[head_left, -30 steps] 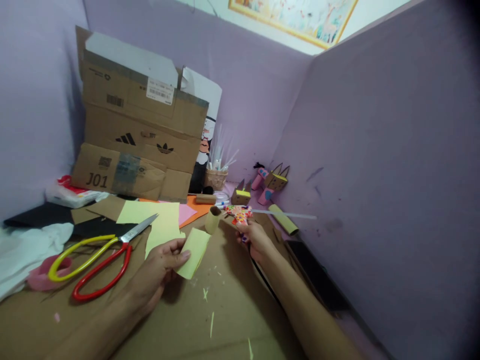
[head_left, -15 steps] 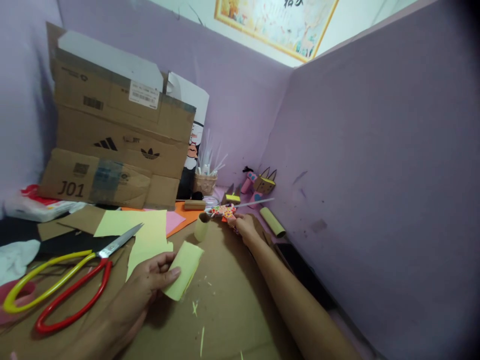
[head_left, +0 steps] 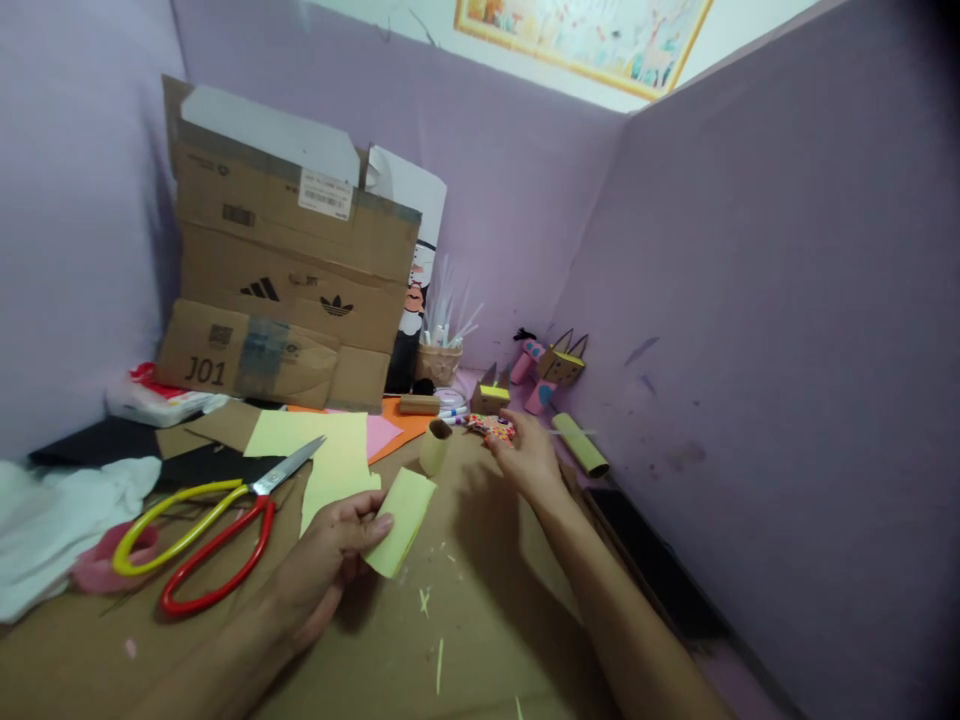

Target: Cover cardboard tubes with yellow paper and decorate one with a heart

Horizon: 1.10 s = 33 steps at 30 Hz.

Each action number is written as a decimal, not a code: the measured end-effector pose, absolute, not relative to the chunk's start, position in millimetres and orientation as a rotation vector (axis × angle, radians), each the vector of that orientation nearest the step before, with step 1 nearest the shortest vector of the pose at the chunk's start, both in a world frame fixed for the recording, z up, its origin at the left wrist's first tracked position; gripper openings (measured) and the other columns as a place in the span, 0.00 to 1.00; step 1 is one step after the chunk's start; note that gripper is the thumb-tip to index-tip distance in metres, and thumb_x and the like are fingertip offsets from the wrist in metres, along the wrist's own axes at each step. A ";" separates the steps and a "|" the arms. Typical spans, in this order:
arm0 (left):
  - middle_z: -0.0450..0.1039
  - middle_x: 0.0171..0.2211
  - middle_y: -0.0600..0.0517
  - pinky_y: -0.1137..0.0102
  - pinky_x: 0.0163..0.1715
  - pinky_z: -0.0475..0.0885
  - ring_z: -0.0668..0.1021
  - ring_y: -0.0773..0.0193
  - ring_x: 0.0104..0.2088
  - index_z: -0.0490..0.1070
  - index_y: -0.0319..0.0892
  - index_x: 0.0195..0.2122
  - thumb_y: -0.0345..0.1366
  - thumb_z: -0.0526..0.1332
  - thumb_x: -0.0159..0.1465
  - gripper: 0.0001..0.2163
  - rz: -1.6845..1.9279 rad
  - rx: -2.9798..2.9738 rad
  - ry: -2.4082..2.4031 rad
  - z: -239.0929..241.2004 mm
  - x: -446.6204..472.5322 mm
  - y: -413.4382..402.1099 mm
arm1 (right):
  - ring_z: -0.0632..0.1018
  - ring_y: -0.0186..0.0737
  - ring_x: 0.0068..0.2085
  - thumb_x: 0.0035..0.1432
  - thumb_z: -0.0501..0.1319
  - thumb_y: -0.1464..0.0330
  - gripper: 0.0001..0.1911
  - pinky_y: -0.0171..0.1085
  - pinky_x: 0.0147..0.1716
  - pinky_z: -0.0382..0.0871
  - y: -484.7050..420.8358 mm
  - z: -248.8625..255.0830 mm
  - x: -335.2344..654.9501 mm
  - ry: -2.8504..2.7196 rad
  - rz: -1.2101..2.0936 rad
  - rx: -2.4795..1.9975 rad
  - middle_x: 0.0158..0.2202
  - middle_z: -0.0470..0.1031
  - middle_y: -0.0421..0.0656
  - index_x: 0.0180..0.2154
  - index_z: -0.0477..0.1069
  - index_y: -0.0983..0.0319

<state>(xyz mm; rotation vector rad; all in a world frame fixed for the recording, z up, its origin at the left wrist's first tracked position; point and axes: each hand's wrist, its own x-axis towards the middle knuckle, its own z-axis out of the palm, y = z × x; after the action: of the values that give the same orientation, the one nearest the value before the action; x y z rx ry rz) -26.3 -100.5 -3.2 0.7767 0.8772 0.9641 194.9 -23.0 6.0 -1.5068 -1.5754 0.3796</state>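
Pinching a small yellow paper piece (head_left: 401, 520) between thumb and fingers (head_left: 381, 522), the left hand (head_left: 330, 565) holds it just above the brown worktop (head_left: 465, 640), low in the middle of the view. The paper's far edge points toward a short cardboard tube (head_left: 435, 447) that stands upright a little beyond it, apart from it.

The right hand (head_left: 529, 462) reaches further in, its fingers curled loosely over a small patterned object (head_left: 491, 428) with red and orange dots. Whether they grip it or merely rest on it I cannot tell, since the hand's back hides the contact.

Left of the held paper lie yellow-and-red scissors (head_left: 214, 525), blades shut, the tip resting on a larger yellow sheet (head_left: 330, 450). Pink and orange sheets (head_left: 390, 430) peek out past that sheet's far edge. A white cloth (head_left: 52, 525) and a pink tape roll (head_left: 105, 565) crowd the left margin.

Behind everything a flattened cardboard box (head_left: 285, 290) leans against the purple back wall (head_left: 510, 200), closing off that side. A purple side panel (head_left: 787, 350) runs close along the right forearm, leaving only a narrow strip where a second tube (head_left: 581, 445) lies on its side and small cardboard figures (head_left: 559, 365) stand in the corner. A basket of sticks (head_left: 437, 358) sits beside the box.

Open room lies mostly in the near middle, between the two forearms, where only thin paper slivers (head_left: 439, 665) scatter on the worktop.
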 end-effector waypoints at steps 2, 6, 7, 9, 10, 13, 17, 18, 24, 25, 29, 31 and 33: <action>0.77 0.33 0.48 0.72 0.32 0.69 0.76 0.63 0.31 0.72 0.36 0.43 0.35 0.67 0.49 0.19 0.946 0.813 0.827 -1.8 -26.4 -101.0 | 0.75 0.41 0.44 0.48 0.64 0.75 0.22 0.39 0.42 0.70 -47.0 9.2 182.0 -1.678 0.561 -1.387 0.44 0.74 0.44 0.47 0.69 0.59; 0.77 0.33 0.47 0.72 0.32 0.68 0.76 0.64 0.31 0.71 0.36 0.42 0.35 0.68 0.49 0.19 0.971 0.806 0.841 -1.6 -26.6 -100.3 | 0.74 0.43 0.44 0.39 0.69 0.70 0.21 0.41 0.42 0.69 -83.8 2.4 165.2 -1.643 1.247 -0.902 0.46 0.72 0.45 0.40 0.71 0.59; 0.76 0.33 0.48 0.73 0.32 0.67 0.75 0.65 0.31 0.71 0.36 0.41 0.35 0.68 0.48 0.19 0.992 0.796 0.856 -2.2 -26.7 -99.9 | 0.74 0.44 0.45 0.38 0.70 0.70 0.20 0.43 0.43 0.69 -88.4 -0.6 163.0 -1.572 1.338 -0.843 0.48 0.70 0.46 0.37 0.72 0.60; 0.76 0.32 0.49 0.74 0.30 0.67 0.74 0.66 0.30 0.70 0.36 0.39 0.35 0.69 0.46 0.19 1.019 0.793 0.882 -3.7 -26.5 -99.2 | 0.74 0.44 0.44 0.37 0.71 0.69 0.17 0.44 0.42 0.68 -92.8 -6.1 159.7 -1.488 1.438 -0.817 0.50 0.68 0.47 0.34 0.73 0.60; 0.75 0.30 0.50 0.74 0.29 0.66 0.74 0.67 0.29 0.70 0.36 0.38 0.35 0.69 0.45 0.19 1.024 0.799 0.889 -4.2 -26.2 -99.0 | 0.74 0.44 0.43 0.38 0.71 0.68 0.16 0.44 0.42 0.69 -93.6 -8.4 158.1 -1.473 1.479 -0.802 0.50 0.68 0.47 0.34 0.74 0.60; 0.73 0.26 0.52 0.74 0.25 0.65 0.72 0.68 0.26 0.68 0.36 0.36 0.35 0.69 0.44 0.19 1.017 0.808 0.914 -3.6 -25.2 -99.2 | 0.73 0.44 0.43 0.43 0.69 0.67 0.11 0.41 0.42 0.68 -93.8 -13.2 153.6 -1.482 1.506 -0.755 0.45 0.71 0.46 0.33 0.77 0.61; 0.71 0.31 0.54 0.74 0.25 0.65 0.72 0.68 0.28 0.66 0.41 0.36 0.40 0.67 0.48 0.17 1.124 0.817 0.951 -0.6 -26.8 -99.6 | 0.74 0.39 0.36 0.44 0.68 0.66 0.09 0.35 0.36 0.68 -92.5 -18.0 149.3 -1.295 1.445 -0.850 0.36 0.75 0.43 0.32 0.78 0.61; 0.70 0.32 0.55 0.74 0.27 0.66 0.72 0.68 0.29 0.66 0.42 0.37 0.40 0.67 0.49 0.16 1.164 0.844 0.962 -0.4 -27.7 -99.6 | 0.74 0.38 0.34 0.44 0.68 0.66 0.10 0.34 0.34 0.68 -91.9 -19.4 148.3 -1.204 1.427 -0.879 0.34 0.76 0.43 0.32 0.78 0.61; 0.74 0.35 0.51 0.71 0.36 0.68 0.73 0.61 0.39 0.70 0.42 0.38 0.34 0.70 0.45 0.19 1.177 0.985 0.955 -4.3 -23.4 -102.5 | 0.74 0.36 0.29 0.43 0.68 0.65 0.12 0.34 0.31 0.69 -94.0 -29.1 137.3 -0.988 1.343 -0.892 0.30 0.77 0.42 0.34 0.78 0.62; 0.74 0.36 0.50 0.71 0.36 0.68 0.73 0.60 0.39 0.71 0.41 0.38 0.34 0.70 0.45 0.18 1.183 0.985 0.936 -4.8 -21.0 -103.4 | 0.75 0.38 0.31 0.44 0.68 0.65 0.12 0.35 0.33 0.70 -95.6 -30.0 134.8 -1.019 1.327 -0.891 0.32 0.77 0.43 0.34 0.77 0.62; 0.74 0.28 0.52 0.73 0.30 0.66 0.72 0.66 0.29 0.74 0.38 0.33 0.34 0.69 0.45 0.14 1.234 0.941 0.924 -5.4 -14.3 -105.5 | 0.74 0.43 0.40 0.45 0.66 0.66 0.10 0.39 0.40 0.69 -101.6 -29.5 126.4 -1.134 1.305 -0.865 0.39 0.75 0.45 0.34 0.77 0.61; 0.72 0.24 0.54 0.73 0.28 0.65 0.70 0.69 0.25 0.76 0.38 0.31 0.34 0.69 0.45 0.12 1.236 0.921 0.930 -6.1 -14.3 -105.4 | 0.74 0.43 0.39 0.46 0.66 0.66 0.12 0.38 0.38 0.70 -102.9 -28.2 124.7 -1.133 1.325 -0.859 0.39 0.75 0.45 0.35 0.77 0.61; 0.72 0.25 0.53 0.73 0.28 0.65 0.70 0.69 0.25 0.76 0.38 0.31 0.34 0.69 0.45 0.12 1.223 0.922 0.917 -7.4 -15.5 -104.8 | 0.74 0.42 0.37 0.46 0.66 0.66 0.11 0.37 0.36 0.70 -103.0 -27.7 124.8 -1.132 1.318 -0.865 0.37 0.75 0.44 0.34 0.77 0.61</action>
<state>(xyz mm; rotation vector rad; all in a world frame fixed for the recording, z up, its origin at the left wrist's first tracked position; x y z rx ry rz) -15.5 -104.8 -7.4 0.9221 0.9173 1.2231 124.8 -103.0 -27.7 -0.8655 -1.1322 1.3180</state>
